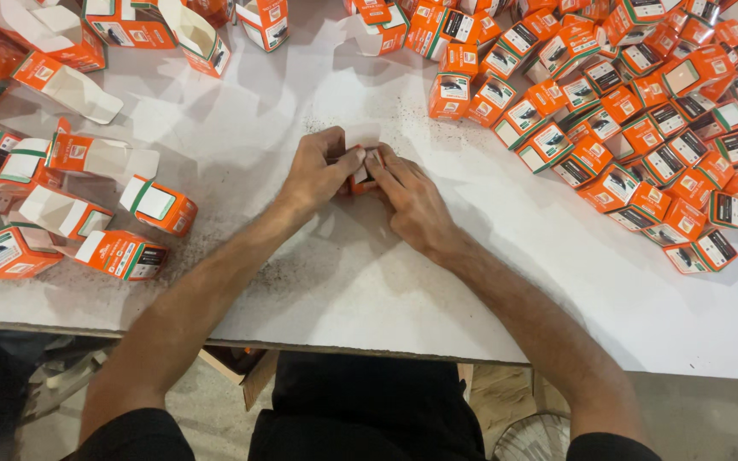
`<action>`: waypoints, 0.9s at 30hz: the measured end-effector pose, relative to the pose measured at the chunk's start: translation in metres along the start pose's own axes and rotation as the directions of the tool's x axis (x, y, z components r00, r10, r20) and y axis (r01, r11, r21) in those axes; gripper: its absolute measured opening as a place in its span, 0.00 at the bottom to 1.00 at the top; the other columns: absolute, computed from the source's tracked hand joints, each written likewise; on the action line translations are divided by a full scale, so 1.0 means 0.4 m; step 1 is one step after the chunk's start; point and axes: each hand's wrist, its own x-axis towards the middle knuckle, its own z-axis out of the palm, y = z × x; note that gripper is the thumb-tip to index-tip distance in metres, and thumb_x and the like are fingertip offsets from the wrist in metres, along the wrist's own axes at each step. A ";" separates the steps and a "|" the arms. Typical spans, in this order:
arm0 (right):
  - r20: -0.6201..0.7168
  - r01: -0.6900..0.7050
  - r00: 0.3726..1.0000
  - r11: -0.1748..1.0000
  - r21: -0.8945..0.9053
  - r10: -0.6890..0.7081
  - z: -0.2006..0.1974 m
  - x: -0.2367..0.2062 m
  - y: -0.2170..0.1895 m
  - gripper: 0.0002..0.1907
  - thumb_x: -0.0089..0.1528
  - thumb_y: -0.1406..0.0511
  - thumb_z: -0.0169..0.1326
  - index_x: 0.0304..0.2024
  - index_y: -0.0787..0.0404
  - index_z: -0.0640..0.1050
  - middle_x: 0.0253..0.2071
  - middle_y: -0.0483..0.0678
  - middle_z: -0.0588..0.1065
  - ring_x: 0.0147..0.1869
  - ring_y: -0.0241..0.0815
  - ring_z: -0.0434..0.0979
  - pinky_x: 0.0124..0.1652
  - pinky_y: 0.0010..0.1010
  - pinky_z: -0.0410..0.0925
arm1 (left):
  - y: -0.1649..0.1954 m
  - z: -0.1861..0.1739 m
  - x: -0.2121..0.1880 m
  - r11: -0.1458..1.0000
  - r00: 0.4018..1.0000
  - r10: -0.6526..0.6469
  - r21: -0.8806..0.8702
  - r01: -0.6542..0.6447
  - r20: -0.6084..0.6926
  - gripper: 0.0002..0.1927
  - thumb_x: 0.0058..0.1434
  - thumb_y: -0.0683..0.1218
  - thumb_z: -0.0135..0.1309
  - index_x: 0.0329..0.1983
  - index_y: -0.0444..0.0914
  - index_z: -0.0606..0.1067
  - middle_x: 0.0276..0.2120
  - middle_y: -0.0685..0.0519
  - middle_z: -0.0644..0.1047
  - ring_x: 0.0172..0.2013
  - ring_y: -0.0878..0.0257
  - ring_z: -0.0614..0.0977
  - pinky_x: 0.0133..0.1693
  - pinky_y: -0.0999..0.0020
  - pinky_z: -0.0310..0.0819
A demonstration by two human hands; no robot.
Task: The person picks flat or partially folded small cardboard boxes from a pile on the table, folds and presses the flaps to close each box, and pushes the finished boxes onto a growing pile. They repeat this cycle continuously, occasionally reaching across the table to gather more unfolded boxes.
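Two bare hands meet in the middle of a white bench. The left hand and the right hand press in from both sides on one small orange box. The box sits on the bench, right between the hands, and most of it is hidden by them. The fingers of the left hand curl around its left side and top. The fingers of the right hand fold over its right side, so both hands are closed tight on the box. Only a little strip of orange and a dark bit peek out between the fingertips. To the right, well apart from the hands, is a big pile of closed orange boxes, all packed close together and running up to the far edge of the bench. To the left lie open boxes with white flaps, tipped on their sides and spread about. One closed orange box with a white end lies nearest to the left arm. Dark specks and dust are scattered on the bench around the hands. Under the near edge of the bench a cardboard carton shows near the floor.
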 end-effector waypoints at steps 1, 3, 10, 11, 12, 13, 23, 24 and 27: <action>-0.001 -0.022 1.000 0.999 0.029 0.022 -0.002 0.001 0.000 0.31 0.58 0.74 0.60 0.64 0.64 0.69 0.66 0.64 0.69 0.63 0.65 0.74 0.60 0.47 0.70 | 0.001 0.008 -0.002 0.994 0.998 0.063 0.093 -0.062 -0.011 0.08 0.67 0.41 0.56 0.42 0.29 0.79 0.31 0.49 0.80 0.28 0.66 0.76 0.31 0.67 0.73; 0.004 -0.069 0.998 0.994 0.091 0.069 -0.007 0.002 -0.003 0.29 0.59 0.75 0.61 0.62 0.62 0.70 0.66 0.65 0.69 0.62 0.66 0.74 0.57 0.46 0.71 | 0.006 0.014 -0.014 0.919 0.955 0.296 0.282 -0.277 -0.028 0.08 0.67 0.39 0.55 0.45 0.31 0.80 0.36 0.48 0.81 0.35 0.61 0.78 0.38 0.65 0.75; 0.055 -0.281 0.959 0.924 0.258 0.276 -0.019 0.003 -0.020 0.35 0.59 0.76 0.60 0.62 0.60 0.58 0.57 0.62 0.75 0.59 0.67 0.77 0.50 0.47 0.74 | 0.034 -0.010 -0.083 0.560 0.719 0.636 0.473 -0.680 0.281 0.24 0.62 0.43 0.62 0.60 0.31 0.73 0.60 0.40 0.75 0.61 0.45 0.76 0.60 0.55 0.73; 0.028 -0.231 0.972 0.935 0.268 0.232 -0.019 0.004 -0.021 0.36 0.57 0.77 0.60 0.62 0.61 0.56 0.59 0.64 0.73 0.60 0.67 0.77 0.50 0.47 0.74 | 0.036 -0.012 -0.088 0.487 0.681 0.646 0.500 -0.716 0.346 0.28 0.59 0.46 0.66 0.60 0.30 0.72 0.62 0.37 0.73 0.64 0.42 0.72 0.62 0.52 0.70; 0.000 -0.175 0.983 0.945 0.277 0.182 -0.020 0.004 -0.020 0.37 0.56 0.78 0.60 0.62 0.62 0.55 0.60 0.65 0.72 0.60 0.68 0.76 0.50 0.47 0.74 | 0.037 -0.013 -0.092 0.484 0.686 0.650 0.516 -0.706 0.328 0.25 0.60 0.43 0.64 0.59 0.31 0.72 0.62 0.38 0.74 0.64 0.42 0.73 0.62 0.53 0.71; -0.007 -0.164 0.985 0.946 0.281 0.173 -0.020 0.005 -0.019 0.37 0.57 0.78 0.60 0.62 0.61 0.55 0.59 0.64 0.73 0.59 0.67 0.77 0.50 0.47 0.75 | 0.037 -0.011 -0.093 0.478 0.686 0.658 0.532 -0.699 0.310 0.23 0.61 0.40 0.62 0.59 0.32 0.72 0.62 0.39 0.74 0.65 0.43 0.74 0.63 0.53 0.72; 0.082 -0.246 0.969 0.926 0.285 0.232 -0.028 0.010 -0.022 0.32 0.61 0.74 0.62 0.61 0.58 0.59 0.53 0.58 0.78 0.54 0.63 0.81 0.47 0.47 0.75 | 0.018 0.003 -0.091 0.622 0.743 0.640 0.435 -0.651 0.198 0.10 0.62 0.33 0.56 0.45 0.34 0.73 0.61 0.37 0.75 0.65 0.39 0.74 0.61 0.55 0.76; 0.108 -0.277 0.961 0.918 0.283 0.256 -0.031 0.009 -0.022 0.31 0.62 0.74 0.62 0.61 0.57 0.60 0.51 0.57 0.79 0.53 0.64 0.81 0.46 0.47 0.75 | 0.022 0.000 -0.092 0.590 0.726 0.652 0.456 -0.666 0.218 0.09 0.63 0.34 0.56 0.45 0.35 0.73 0.62 0.38 0.75 0.66 0.40 0.74 0.64 0.54 0.74; 0.069 -0.221 0.975 0.939 0.264 0.210 -0.037 0.007 -0.023 0.31 0.61 0.73 0.63 0.62 0.55 0.63 0.56 0.57 0.77 0.56 0.63 0.79 0.49 0.45 0.75 | 0.040 -0.004 -0.102 0.494 0.681 0.668 0.507 -0.707 0.299 0.10 0.64 0.39 0.61 0.45 0.35 0.73 0.64 0.38 0.72 0.69 0.40 0.71 0.68 0.52 0.70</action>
